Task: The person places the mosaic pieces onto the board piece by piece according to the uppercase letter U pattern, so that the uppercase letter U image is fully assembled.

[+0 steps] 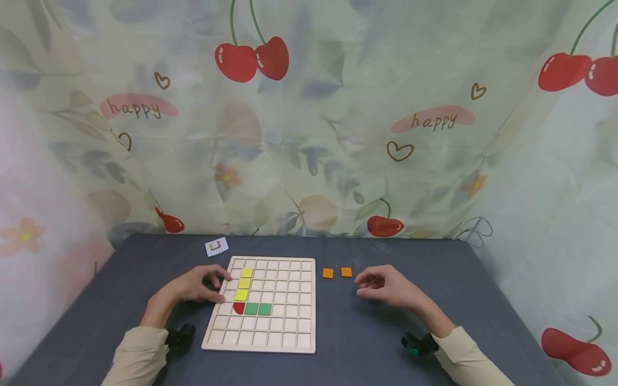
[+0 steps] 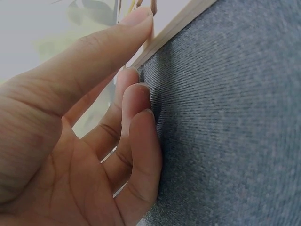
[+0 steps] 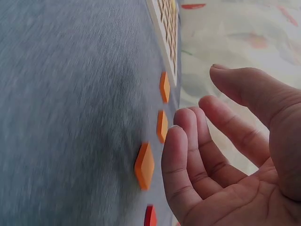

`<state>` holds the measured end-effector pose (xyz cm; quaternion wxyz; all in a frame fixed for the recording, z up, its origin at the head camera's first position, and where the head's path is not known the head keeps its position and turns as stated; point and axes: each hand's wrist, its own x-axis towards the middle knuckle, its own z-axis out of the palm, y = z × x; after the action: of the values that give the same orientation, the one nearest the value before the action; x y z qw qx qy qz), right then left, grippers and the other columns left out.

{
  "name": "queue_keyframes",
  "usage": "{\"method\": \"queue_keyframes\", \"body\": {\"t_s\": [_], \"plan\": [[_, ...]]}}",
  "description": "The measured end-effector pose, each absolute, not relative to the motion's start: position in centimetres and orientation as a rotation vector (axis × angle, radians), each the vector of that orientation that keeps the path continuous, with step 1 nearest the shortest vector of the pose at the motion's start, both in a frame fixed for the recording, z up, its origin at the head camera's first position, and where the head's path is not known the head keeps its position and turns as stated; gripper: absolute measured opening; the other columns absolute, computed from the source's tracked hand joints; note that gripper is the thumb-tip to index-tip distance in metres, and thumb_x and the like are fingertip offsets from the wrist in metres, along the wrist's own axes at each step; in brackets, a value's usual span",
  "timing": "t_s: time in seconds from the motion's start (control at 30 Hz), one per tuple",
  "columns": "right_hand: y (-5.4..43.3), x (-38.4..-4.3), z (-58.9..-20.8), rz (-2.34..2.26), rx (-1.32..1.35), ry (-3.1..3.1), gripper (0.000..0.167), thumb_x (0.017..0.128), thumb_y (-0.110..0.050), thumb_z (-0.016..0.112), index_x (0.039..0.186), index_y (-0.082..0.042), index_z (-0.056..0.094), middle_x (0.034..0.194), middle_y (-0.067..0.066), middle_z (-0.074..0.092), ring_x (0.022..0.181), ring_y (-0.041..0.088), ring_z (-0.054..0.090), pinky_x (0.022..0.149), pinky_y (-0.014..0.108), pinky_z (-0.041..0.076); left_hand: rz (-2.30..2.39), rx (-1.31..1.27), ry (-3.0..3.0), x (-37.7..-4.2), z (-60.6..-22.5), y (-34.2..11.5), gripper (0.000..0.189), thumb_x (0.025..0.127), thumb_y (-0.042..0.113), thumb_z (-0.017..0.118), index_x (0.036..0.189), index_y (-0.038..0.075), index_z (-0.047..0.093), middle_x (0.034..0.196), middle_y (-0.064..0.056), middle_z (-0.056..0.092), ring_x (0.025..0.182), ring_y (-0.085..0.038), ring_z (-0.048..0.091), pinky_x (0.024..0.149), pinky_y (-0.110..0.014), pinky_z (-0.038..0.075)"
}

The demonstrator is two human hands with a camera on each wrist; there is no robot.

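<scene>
A pale wooden grid board (image 1: pixel 258 351) lies on the dark table. In its cells sit three yellow squares (image 1: pixel 244 283) in a column, a red rounded piece (image 1: pixel 238 307) below them, and two green squares (image 1: pixel 264 309) beside the red one. My left hand (image 1: pixel 198 284) rests at the board's left edge, its thumb (image 2: pixel 101 54) on the rim and the other fingers loosely bent. Right of the board, my right hand (image 1: pixel 388 287) hovers with bent, parted fingers and nothing in them. Two orange squares (image 1: pixel 328 273) lie between it and the board.
In the right wrist view, a third orange piece (image 3: pixel 145 167) and a red piece (image 3: pixel 150 215) lie on the table near the right fingers. A small printed card (image 1: pixel 216 246) lies behind the board's left corner. A patterned curtain (image 1: pixel 309 118) hangs at the back.
</scene>
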<state>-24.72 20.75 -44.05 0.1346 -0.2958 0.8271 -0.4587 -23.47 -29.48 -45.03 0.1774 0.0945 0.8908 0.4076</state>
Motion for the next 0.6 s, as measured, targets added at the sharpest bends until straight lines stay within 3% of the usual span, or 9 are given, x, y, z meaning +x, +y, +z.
{"method": "queue_keyframes", "body": {"t_s": [0.37,0.6], "plan": [[24.6,-25.8,-44.3,-1.327,-0.788,2.490,0.025,0.095,-0.015,0.075,0.114,0.002,0.071,0.104,0.008,0.069,0.091,0.027,0.064,0.074,0.032,0.052,1.151,0.269,2.515,-23.7,-45.2,-29.6,0.047,0.080,0.010,0.088,0.122,0.007,0.066,0.093,-0.009,0.052,0.072,-0.023,0.051,0.062,-0.036,0.044],[26.6,-26.5,-44.1,-1.359,-0.677,2.487,0.029,0.096,-0.016,0.073,0.118,0.003,0.069,0.103,0.012,0.069,0.089,0.037,0.066,0.075,0.038,0.055,1.143,0.254,2.527,-23.5,-45.2,-29.5,0.047,0.080,0.011,0.088,0.121,0.008,0.066,0.093,-0.009,0.052,0.073,-0.023,0.051,0.062,-0.036,0.044]]}}
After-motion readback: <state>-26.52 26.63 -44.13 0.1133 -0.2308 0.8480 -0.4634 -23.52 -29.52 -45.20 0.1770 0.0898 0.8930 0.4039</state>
